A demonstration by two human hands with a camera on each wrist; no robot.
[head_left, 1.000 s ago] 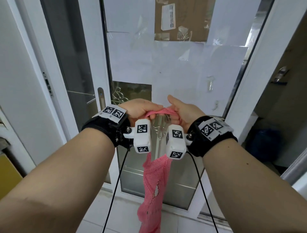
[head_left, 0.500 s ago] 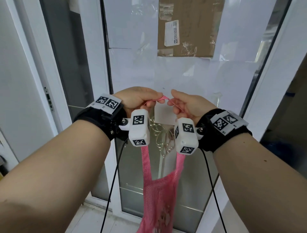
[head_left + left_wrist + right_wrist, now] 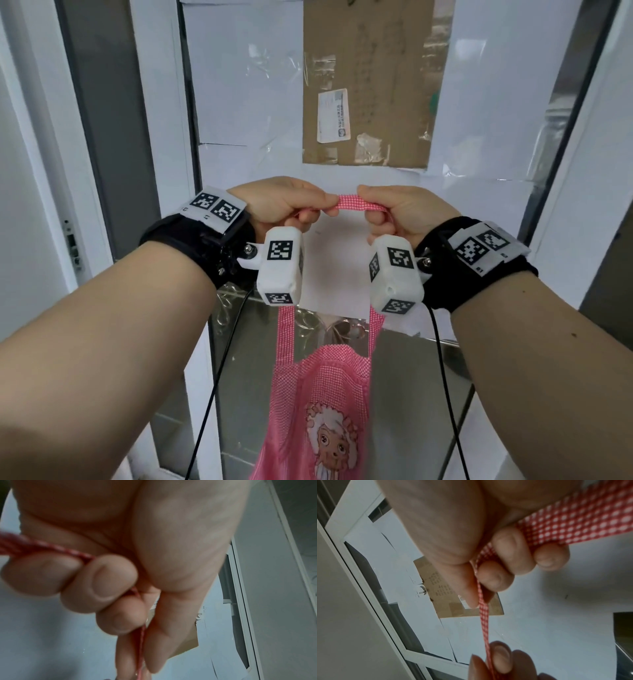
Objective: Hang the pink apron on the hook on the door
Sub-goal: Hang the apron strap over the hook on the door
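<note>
At twelve o'clock, before the door (image 3: 260,102), our left hand (image 3: 284,202) and right hand (image 3: 404,212), raised side by side, each keep a curled grip clamped on the pink apron (image 3: 322,404) neck strap (image 3: 356,205).

"How are the person's arms set?"

"Both bare forearms reach forward and upward, side by side, each wrist wrapped in a black band carrying a white marker-covered block."

"And the left hand (image 3: 281,202)?"

"Knuckles up, fingers (image 3: 101,584) curled, thumb and forefinger pinching the pink checked fabric strap (image 3: 359,205)."

"The right hand (image 3: 407,212)?"

"It mirrors the left, close beside it, fingers (image 3: 508,555) curled round the same strap, which runs taut between the two hands."
</note>
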